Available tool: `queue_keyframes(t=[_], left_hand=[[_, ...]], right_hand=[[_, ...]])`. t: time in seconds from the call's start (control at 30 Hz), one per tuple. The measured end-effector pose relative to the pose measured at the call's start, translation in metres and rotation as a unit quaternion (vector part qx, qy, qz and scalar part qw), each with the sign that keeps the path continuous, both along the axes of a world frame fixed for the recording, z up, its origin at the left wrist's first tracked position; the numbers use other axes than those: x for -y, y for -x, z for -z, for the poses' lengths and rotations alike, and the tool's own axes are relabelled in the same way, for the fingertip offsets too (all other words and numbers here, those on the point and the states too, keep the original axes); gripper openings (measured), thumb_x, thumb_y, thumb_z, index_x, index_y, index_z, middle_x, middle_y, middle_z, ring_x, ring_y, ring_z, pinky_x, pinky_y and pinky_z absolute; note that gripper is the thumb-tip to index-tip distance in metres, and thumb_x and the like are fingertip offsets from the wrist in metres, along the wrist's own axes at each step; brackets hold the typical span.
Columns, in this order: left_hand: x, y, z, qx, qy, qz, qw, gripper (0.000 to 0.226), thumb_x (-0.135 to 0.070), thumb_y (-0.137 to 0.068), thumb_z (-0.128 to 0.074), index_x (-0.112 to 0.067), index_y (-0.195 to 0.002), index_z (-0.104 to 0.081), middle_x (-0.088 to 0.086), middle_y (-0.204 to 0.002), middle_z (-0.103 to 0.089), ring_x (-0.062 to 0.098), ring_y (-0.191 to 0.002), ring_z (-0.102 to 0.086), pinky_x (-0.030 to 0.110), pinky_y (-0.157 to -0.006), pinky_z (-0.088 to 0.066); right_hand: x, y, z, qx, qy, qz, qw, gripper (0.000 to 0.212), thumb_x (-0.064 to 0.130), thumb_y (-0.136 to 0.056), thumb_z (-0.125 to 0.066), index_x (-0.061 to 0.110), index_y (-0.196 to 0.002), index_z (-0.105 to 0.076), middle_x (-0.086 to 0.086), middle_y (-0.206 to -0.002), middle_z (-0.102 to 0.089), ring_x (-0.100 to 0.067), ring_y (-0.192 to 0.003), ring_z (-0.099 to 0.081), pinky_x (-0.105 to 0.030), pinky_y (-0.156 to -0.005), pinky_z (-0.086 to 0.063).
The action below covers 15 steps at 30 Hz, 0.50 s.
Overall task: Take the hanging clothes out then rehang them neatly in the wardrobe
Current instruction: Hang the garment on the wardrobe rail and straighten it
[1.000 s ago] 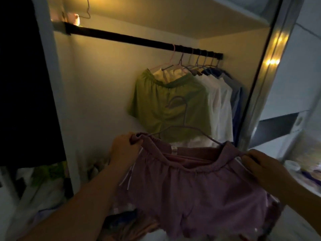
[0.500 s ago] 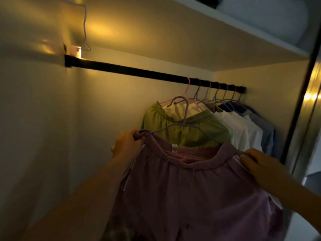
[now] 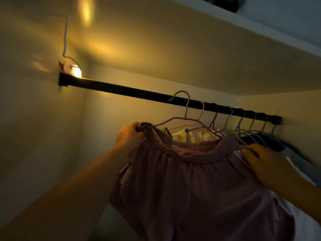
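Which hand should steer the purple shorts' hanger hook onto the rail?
Probably left. The left hand grips the hanger's end beside the bare stretch of rail; the right hand holds the shorts below the crowded hangers.

A small lamp glows beneath the shelf.

mauve shorts, black rail, lilac hanger

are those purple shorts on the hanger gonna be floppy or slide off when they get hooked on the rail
Probably floppy: the purple shorts sag and fold below the waistband. They look light, since the thin hanger carries them. Slipping seems possible; the left hand and right hand each grip a waistband end.
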State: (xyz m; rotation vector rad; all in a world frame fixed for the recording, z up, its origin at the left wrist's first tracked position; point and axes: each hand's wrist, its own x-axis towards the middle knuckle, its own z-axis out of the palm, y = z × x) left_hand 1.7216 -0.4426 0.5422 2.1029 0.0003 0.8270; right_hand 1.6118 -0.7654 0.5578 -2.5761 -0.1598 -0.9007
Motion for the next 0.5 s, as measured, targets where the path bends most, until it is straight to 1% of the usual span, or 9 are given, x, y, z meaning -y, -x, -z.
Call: queue_keyframes(t=[0.1,0.13,0.2,0.27,0.33,0.4,0.43,0.5], left_hand=[[-0.001,-0.015,-0.004,0.0,0.008,-0.007,1.0,0.024,-0.027,-0.089,-0.055,-0.012,-0.106,-0.063,0.017,-0.106,-0.065,0.034,-0.099,-0.06,0.038,-0.077,-0.047],[-0.001,-0.02,-0.005,-0.002,0.008,-0.008,1.0,0.024,-0.027,-0.09,-0.055,-0.013,-0.107,-0.062,0.016,-0.106,-0.065,0.033,-0.098,-0.06,0.037,-0.074,-0.045],[-0.002,-0.029,-0.008,-0.002,0.002,-0.01,1.0,0.023,-0.027,-0.09,-0.054,-0.013,-0.107,-0.062,0.015,-0.105,-0.065,0.032,-0.097,-0.059,0.033,-0.07,-0.041],[-0.002,-0.039,-0.014,0.003,-0.004,-0.005,1.0,0.024,-0.028,-0.091,-0.053,-0.013,-0.108,-0.061,0.014,-0.106,-0.065,0.032,-0.098,-0.059,0.034,-0.071,-0.042],[-0.002,-0.05,-0.02,0.008,-0.01,0.006,1.0,0.024,-0.028,-0.09,-0.053,-0.012,-0.107,-0.061,0.015,-0.106,-0.066,0.034,-0.099,-0.06,0.037,-0.076,-0.046],[-0.004,-0.06,-0.024,0.008,-0.016,0.014,1.0,0.023,-0.027,-0.09,-0.054,-0.011,-0.105,-0.062,0.016,-0.105,-0.065,0.035,-0.099,-0.06,0.038,-0.077,-0.047],[-0.004,-0.065,-0.026,0.011,-0.017,0.019,1.0,0.023,-0.027,-0.09,-0.054,-0.011,-0.104,-0.062,0.016,-0.104,-0.065,0.035,-0.098,-0.06,0.038,-0.076,-0.047],[-0.005,-0.073,-0.026,0.016,-0.018,0.031,0.999,0.021,-0.026,-0.089,-0.055,-0.011,-0.101,-0.063,0.017,-0.101,-0.066,0.035,-0.095,-0.06,0.039,-0.076,-0.048]], right_hand=[[-0.003,-0.019,-0.013,0.013,0.018,-0.003,1.0,0.015,0.025,-0.095,-0.044,0.021,-0.083,-0.051,0.009,-0.068,-0.048,-0.005,-0.061,-0.044,-0.019,-0.053,-0.03],[-0.005,-0.022,-0.016,0.019,0.023,-0.002,1.0,0.015,0.024,-0.095,-0.045,0.021,-0.082,-0.051,0.008,-0.067,-0.047,-0.005,-0.06,-0.042,-0.022,-0.053,-0.03],[-0.011,-0.027,-0.021,0.024,0.028,0.009,0.999,0.015,0.024,-0.095,-0.045,0.017,-0.082,-0.052,0.002,-0.068,-0.047,-0.01,-0.059,-0.04,-0.031,-0.056,-0.028],[-0.014,-0.03,-0.022,0.031,0.027,0.018,0.999,0.017,0.024,-0.094,-0.045,0.013,-0.084,-0.054,-0.002,-0.07,-0.047,-0.014,-0.06,-0.04,-0.032,-0.061,-0.028],[-0.016,-0.034,-0.022,0.038,0.021,0.021,0.999,0.019,0.024,-0.094,-0.046,0.012,-0.083,-0.055,0.001,-0.068,-0.047,-0.011,-0.06,-0.041,-0.032,-0.059,-0.028],[-0.017,-0.038,-0.021,0.039,0.02,0.027,0.999,0.021,0.024,-0.094,-0.046,0.017,-0.076,-0.052,0.004,-0.067,-0.048,-0.008,-0.06,-0.042,-0.03,-0.055,-0.029],[-0.018,-0.04,-0.021,0.038,0.02,0.03,0.999,0.022,0.025,-0.094,-0.045,0.02,-0.073,-0.049,0.005,-0.067,-0.048,-0.007,-0.06,-0.043,-0.025,-0.054,-0.03],[-0.02,-0.041,-0.02,0.031,0.018,0.037,0.999,0.019,0.026,-0.095,-0.044,0.021,-0.077,-0.049,0.008,-0.067,-0.047,-0.004,-0.061,-0.042,-0.017,-0.053,-0.028]])
